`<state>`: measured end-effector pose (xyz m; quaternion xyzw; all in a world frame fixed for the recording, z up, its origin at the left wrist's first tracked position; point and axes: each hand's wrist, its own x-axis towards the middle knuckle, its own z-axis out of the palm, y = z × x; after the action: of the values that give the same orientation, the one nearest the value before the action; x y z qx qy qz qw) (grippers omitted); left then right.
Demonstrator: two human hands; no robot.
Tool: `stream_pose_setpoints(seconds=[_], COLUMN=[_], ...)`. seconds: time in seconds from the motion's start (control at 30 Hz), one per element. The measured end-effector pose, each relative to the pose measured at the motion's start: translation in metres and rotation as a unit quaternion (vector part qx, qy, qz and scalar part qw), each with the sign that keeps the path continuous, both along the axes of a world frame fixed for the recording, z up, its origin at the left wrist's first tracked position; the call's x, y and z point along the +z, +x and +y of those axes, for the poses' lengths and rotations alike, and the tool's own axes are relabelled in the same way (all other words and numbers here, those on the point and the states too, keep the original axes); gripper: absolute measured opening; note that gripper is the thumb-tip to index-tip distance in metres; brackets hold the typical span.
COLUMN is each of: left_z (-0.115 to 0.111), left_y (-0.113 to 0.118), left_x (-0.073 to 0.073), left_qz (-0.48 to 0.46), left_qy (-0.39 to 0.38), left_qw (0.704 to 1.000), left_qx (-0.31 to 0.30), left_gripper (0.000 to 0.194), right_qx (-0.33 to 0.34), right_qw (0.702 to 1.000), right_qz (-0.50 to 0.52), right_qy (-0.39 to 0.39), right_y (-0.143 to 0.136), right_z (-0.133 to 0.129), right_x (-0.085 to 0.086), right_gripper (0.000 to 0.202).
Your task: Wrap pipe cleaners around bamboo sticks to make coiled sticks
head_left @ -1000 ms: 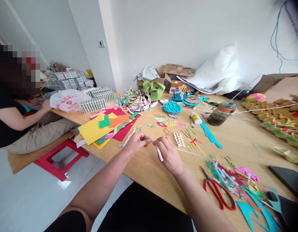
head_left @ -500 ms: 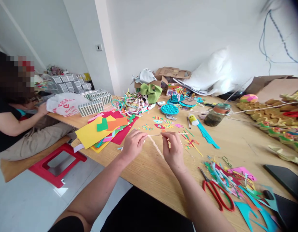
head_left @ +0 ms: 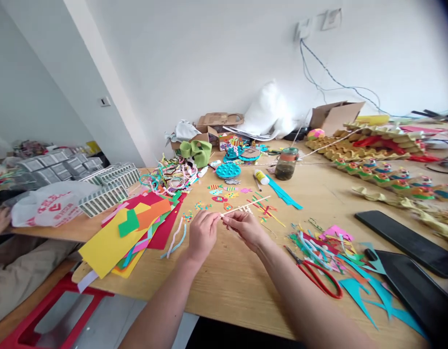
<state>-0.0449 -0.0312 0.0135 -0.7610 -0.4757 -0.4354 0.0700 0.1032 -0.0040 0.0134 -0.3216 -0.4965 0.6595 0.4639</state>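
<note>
My left hand (head_left: 204, 232) pinches one end of a thin pale stick (head_left: 258, 200) over the middle of the wooden table. Close beside it, my right hand (head_left: 246, 227) has its thumb and fingers pressed together near the same end, with a pale fuzzy strip (head_left: 246, 209) showing by the fingers. The stick points up to the right. Beyond my hands lie small paper fish (head_left: 219, 198). Pink and blue fuzzy strips (head_left: 175, 238) lie left of my left hand, next to coloured paper sheets (head_left: 115, 245).
Red-handled scissors (head_left: 320, 278) and paper scraps (head_left: 329, 245) lie at right, near a black phone (head_left: 406, 237). A glass jar (head_left: 286, 164), glue bottle (head_left: 261, 177) and egg trays (head_left: 376, 145) stand farther back. Another person's hand (head_left: 0, 220) is at far left, by a plastic bag (head_left: 53, 203).
The view has swung to the right. My hands have come together at the stick's end, and the fuzzy strip no longer hangs in a long length between them.
</note>
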Motion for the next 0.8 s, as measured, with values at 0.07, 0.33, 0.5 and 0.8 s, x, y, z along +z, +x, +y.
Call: stream_pose_setpoints(seconds=[0.07,0.33,0.5,0.8], left_z=[0.002,0.004,0.004,0.002], left_y=[0.001,-0.003,-0.007,-0.009], left_x=[-0.005,-0.017,-0.017,-0.016], left_qz=[-0.015,-0.054,-0.063,-0.013], left_qy=[-0.011,-0.023,-0.027,-0.043], left_qw=[1.0,0.998,0.997,0.998], left_qx=[-0.007,-0.022,-0.036,-0.042], left_gripper=[0.018,0.015,0.013,0.016], right_qx=[-0.007,-0.033,-0.142,-0.066], right_qw=[1.0,0.976,0.877,0.959], right_qz=[-0.016,-0.152,-0.267,-0.202], right_qy=[-0.002,0.153,0.373,0.189], right_y=[0.002,0.002,0.007,0.006], right_z=[0.002,0.004,0.001,0.009], right_x=[-0.001,-0.003,0.0,-0.009], right_gripper=[0.032,0.03,0.019,0.029])
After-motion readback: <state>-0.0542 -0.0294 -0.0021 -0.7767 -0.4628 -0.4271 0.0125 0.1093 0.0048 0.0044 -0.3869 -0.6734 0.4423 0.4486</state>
